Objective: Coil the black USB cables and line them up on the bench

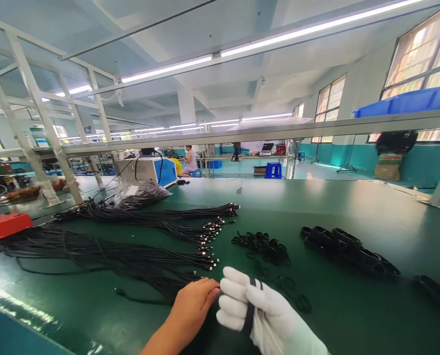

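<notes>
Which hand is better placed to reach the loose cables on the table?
Left, probably. The left hand lies next to the loose cables; the gloved right hand is closed around a black cable, farther off.

White cloth glove (pixel 267 310); matt black cables (pixel 131 256); glossy green table (pixel 353 207).

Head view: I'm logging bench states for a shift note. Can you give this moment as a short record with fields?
right hand: white glove, closed on a black loop
left hand: bare, fingertips at the glove's fingers; grip unclear
cables: black, fanned out on the green table, left of the hands
bands: small black pile beyond the hands
coils: black, in a row at right
red box: at the table's left edge
</notes>
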The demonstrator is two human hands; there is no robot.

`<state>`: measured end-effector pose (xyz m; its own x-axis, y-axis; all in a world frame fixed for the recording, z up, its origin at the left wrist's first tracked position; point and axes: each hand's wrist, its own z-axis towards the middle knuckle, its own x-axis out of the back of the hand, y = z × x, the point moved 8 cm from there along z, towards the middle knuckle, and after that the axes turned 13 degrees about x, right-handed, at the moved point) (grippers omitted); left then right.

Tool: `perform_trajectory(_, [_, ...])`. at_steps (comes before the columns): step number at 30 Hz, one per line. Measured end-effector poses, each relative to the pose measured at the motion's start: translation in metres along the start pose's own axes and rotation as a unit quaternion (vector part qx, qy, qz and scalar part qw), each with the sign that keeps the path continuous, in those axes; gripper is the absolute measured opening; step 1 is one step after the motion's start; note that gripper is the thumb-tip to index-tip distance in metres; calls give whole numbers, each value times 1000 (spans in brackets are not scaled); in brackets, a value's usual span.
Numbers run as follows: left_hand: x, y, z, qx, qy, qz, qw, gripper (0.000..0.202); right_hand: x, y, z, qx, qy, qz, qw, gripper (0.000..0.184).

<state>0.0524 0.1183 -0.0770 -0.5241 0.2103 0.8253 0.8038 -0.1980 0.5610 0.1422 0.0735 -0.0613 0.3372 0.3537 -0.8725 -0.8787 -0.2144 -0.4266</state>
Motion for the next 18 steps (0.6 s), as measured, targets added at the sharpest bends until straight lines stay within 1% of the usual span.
perform_trajectory(2, [-1, -7, -12, -3, 74, 110, 991, 31, 13, -13, 2, 34, 52, -43, 997, 46])
perform_trajectory(3, [-5, -6, -19, -15, 97, 150, 984, 30, 20, -17, 3, 42, 77, -61, 994, 49])
perform_trajectory(5, [-16, 4, -34, -55, 120, 195, 972, 28, 31, -21, 3, 53, 120, -91, 987, 48])
perform_trajectory(7, [-25, 20, -46, -102, 136, 216, 961, 23, 38, -20, 0, 50, 149, -124, 980, 48])
perform_trajectory(9, [-25, 36, -53, -135, 142, 221, 956, 17, 42, -14, -5, 28, 160, -180, 970, 47])
perform_trajectory(10, [-22, 41, -55, -144, 135, 217, 956, 12, 41, -9, -8, 6, 149, -209, 966, 45])
perform_trajectory(11, [-16, 45, -56, -150, 125, 210, 958, 7, 38, -3, -11, -24, 124, -231, 965, 41])
perform_trajectory(13, [0, 49, -57, -154, 88, 188, 966, 8, 27, 15, -18, -99, 46, -233, 966, 33])
perform_trajectory(15, [18, 47, -55, -143, 42, 134, 980, 9, 12, 34, -28, -173, -31, -173, 969, 33])
perform_trajectory(16, [25, 44, -53, -129, 13, 89, 988, 7, 6, 41, -33, -204, -55, -133, 968, 34])
perform_trajectory(18, [30, 34, -45, -82, -64, -44, 994, 4, -2, 50, -39, -243, -68, -60, 966, 38])
